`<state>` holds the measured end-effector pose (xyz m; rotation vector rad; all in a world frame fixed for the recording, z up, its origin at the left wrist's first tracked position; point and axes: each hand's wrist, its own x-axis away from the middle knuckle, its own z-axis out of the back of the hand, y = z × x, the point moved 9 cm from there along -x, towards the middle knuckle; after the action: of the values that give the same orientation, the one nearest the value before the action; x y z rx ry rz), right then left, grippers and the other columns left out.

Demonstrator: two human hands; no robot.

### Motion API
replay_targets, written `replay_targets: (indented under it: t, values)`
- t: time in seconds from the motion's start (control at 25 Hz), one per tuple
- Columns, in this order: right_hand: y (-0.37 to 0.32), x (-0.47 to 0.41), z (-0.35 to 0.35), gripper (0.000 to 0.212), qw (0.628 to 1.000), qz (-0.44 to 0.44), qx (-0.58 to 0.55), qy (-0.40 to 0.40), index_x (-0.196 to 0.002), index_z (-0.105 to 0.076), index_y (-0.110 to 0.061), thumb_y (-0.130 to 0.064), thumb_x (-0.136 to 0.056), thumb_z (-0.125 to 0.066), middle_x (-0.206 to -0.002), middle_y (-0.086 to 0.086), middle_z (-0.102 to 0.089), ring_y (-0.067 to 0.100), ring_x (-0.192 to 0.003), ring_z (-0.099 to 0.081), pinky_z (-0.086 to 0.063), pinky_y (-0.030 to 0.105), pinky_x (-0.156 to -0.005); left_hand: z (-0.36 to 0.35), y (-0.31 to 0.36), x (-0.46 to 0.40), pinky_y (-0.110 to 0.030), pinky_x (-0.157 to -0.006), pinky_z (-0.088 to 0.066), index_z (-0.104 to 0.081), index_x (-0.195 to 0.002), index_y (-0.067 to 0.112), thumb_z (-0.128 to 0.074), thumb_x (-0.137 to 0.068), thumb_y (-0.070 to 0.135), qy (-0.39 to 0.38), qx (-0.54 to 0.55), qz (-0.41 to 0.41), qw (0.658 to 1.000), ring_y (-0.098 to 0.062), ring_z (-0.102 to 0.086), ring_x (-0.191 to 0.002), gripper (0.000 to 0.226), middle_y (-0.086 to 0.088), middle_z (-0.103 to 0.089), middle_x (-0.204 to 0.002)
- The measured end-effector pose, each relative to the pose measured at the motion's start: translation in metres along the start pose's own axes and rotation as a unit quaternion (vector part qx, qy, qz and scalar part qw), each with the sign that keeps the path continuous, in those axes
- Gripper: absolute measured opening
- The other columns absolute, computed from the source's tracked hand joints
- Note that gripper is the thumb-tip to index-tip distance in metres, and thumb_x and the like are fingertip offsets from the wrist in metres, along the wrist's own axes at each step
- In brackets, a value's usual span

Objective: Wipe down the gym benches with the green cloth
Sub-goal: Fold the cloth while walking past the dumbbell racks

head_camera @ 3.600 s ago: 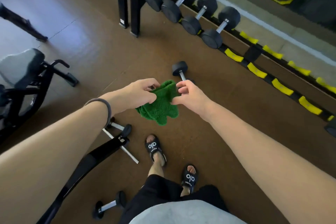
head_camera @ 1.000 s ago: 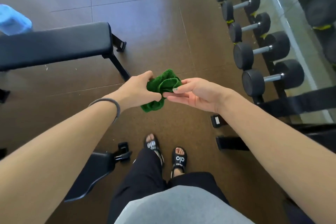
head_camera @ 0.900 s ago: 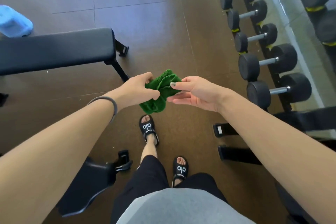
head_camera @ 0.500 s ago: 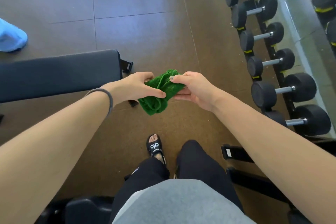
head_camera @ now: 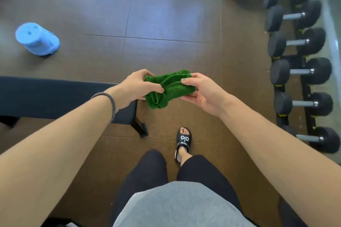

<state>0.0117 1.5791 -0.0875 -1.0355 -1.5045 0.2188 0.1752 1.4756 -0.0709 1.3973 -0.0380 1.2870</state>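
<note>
Fingers of both hands pinch the green cloth point(head_camera: 170, 87) in mid-air: the left hand point(head_camera: 135, 86) closes on its bunched left end, and the right hand point(head_camera: 201, 91) presses its thumb on top of the right end with the other fingers underneath. The cloth hangs crumpled between them, just above and beside the near end of a black padded bench point(head_camera: 55, 96) that runs off to the left. A black slide sandal point(head_camera: 183, 141) stands on the brown floor below. Black dumbbells point(head_camera: 300, 71) line a rack at right; a blue cone-shaped object point(head_camera: 36, 39) sits beyond the bench.
</note>
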Motion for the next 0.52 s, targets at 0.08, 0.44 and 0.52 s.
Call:
replay_targets:
  t: [0.08,0.44,0.52]
  values:
    - [-0.038,-0.035,-0.006,0.022,1.000,0.006,0.015,-0.011,-0.121,-0.054,-0.009,-0.006,-0.100,-0.061,-0.120,0.016,-0.071,0.028,-0.104,-0.074,-0.063,0.038,-0.086,0.020,0.015,-0.029,-0.038,-0.085,-0.063,-0.057,-0.124,0.020,-0.081,-0.083,0.017,0.026,0.040,0.020,0.999,-0.022,-0.070,-0.102,0.048,-0.007,-0.066,-0.117]
    - [-0.194,-0.225,-0.096,0.034,0.990,-0.007,0.116,-0.076,-0.123,-0.058,-0.017,0.004,-0.096,-0.062,-0.115,0.015,-0.073,0.029,-0.098,-0.077,-0.063,0.041,-0.080,0.158,0.081,-0.174,-0.045,-0.091,-0.060,-0.055,-0.126,0.036,-0.073,-0.091,0.027,0.054,0.076,0.028,0.995,-0.021,-0.069,-0.105,0.040,-0.001,-0.066,-0.121]
    - [-0.224,-0.269,-0.125,0.038,0.988,-0.022,0.122,-0.087,-0.129,-0.058,-0.015,0.005,-0.097,-0.061,-0.120,0.016,-0.071,0.030,-0.099,-0.076,-0.063,0.043,-0.082,0.192,0.095,-0.202,-0.040,-0.090,-0.059,-0.050,-0.132,0.034,-0.081,-0.084,0.040,0.032,0.094,0.035,0.994,-0.017,-0.068,-0.106,0.057,0.004,-0.064,-0.120]
